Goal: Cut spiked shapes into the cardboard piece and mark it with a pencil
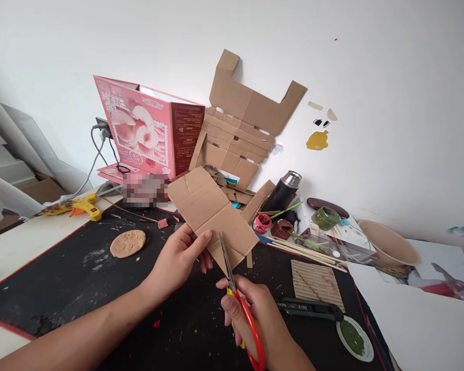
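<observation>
A creased, roughly rectangular piece of brown cardboard (212,201) is pinched along its left edge by my left hand (183,252), thumb on top and fingers partly hidden below. My right hand (255,314) grips a pair of scissors (249,319) with red and yellow handles. The blades point up and away from me, and one lies over the near part of the cardboard. Whether the other blade is under the sheet is hidden. Both hands are above a black mat (139,299).
Behind stand a pink box (143,129), a large cut cardboard sheet (243,118) and a black thermos (282,190). Left lie a yellow glue gun (85,207) and a round clay-coloured disc (127,243). Right are paint jars (282,228), corrugated cardboard (317,283), a utility knife (311,309) and a green-paint dish (354,338).
</observation>
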Demonstrator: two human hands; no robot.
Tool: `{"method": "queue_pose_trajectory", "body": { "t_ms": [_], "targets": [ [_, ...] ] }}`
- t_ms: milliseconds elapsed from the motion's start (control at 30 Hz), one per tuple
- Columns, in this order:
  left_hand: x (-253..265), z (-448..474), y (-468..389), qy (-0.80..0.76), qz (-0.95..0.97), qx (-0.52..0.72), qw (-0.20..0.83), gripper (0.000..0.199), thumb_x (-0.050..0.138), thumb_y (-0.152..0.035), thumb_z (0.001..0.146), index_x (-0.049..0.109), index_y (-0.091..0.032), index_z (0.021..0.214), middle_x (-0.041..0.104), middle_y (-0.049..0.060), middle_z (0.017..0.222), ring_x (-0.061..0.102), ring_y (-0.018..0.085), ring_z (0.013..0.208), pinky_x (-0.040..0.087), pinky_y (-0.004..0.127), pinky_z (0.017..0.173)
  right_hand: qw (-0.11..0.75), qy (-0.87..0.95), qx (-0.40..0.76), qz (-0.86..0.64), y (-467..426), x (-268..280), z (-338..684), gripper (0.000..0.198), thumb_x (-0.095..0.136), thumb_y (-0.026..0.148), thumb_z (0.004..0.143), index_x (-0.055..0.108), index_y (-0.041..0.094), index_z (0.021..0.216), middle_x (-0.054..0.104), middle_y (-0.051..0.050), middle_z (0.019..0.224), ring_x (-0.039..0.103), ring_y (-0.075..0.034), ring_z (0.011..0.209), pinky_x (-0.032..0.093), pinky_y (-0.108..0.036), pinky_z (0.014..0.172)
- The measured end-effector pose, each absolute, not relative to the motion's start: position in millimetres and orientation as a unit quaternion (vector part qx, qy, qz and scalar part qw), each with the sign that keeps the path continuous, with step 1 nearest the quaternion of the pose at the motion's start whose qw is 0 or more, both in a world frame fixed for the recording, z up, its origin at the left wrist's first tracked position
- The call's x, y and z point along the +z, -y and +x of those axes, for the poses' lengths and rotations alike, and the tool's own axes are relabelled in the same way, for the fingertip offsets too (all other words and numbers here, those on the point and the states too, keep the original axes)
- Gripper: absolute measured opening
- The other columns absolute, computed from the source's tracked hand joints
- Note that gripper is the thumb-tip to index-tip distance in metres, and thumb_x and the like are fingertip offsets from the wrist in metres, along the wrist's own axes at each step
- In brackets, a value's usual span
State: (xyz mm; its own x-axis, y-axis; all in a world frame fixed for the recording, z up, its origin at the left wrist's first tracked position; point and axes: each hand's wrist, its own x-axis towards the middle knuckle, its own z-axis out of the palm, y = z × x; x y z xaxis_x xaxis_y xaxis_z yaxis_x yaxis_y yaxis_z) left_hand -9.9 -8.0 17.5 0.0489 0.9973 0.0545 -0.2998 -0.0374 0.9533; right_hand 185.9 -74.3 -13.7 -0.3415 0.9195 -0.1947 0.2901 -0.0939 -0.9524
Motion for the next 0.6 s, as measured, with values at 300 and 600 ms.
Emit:
{"method": "queue_pose_trajectory", "body": {
  "t_ms": [300, 600],
  "targets": [
    [14.1, -6.5, 12.3, -0.39, 0.474, 0.549, 0.567, 0.049, 0.079, -0.066, 0.084, 0.057, -0.022, 0.088, 0.066, -0.001, 0.051, 0.062, 0.016, 0.039, 0.051, 0.023, 0.039, 0.265, 0.614, 0.529, -0.523, 73.3, -8.2, 182.5, 0.062, 0.057, 0.079, 0.097, 0.071, 0.019, 0.107, 0.054, 0.004, 0.055, 0.052, -0.012, 0.038, 0.038, -0.019, 0.037],
    [12.2, -5.2, 13.1, -0.396, 0.48, 0.553, 0.554, 0.049, 0.078, -0.066, 0.084, 0.056, -0.023, 0.089, 0.065, -0.002, 0.052, 0.063, 0.017, 0.04, 0.051, 0.024, 0.038, 0.253, 0.653, 0.47, -0.538, 71.5, -14.7, 180.7, 0.045, 0.054, 0.066, 0.105, 0.064, 0.024, 0.092, 0.047, 0.007, 0.042, 0.048, -0.013, 0.034, 0.035, -0.024, 0.043]
  ]
}}
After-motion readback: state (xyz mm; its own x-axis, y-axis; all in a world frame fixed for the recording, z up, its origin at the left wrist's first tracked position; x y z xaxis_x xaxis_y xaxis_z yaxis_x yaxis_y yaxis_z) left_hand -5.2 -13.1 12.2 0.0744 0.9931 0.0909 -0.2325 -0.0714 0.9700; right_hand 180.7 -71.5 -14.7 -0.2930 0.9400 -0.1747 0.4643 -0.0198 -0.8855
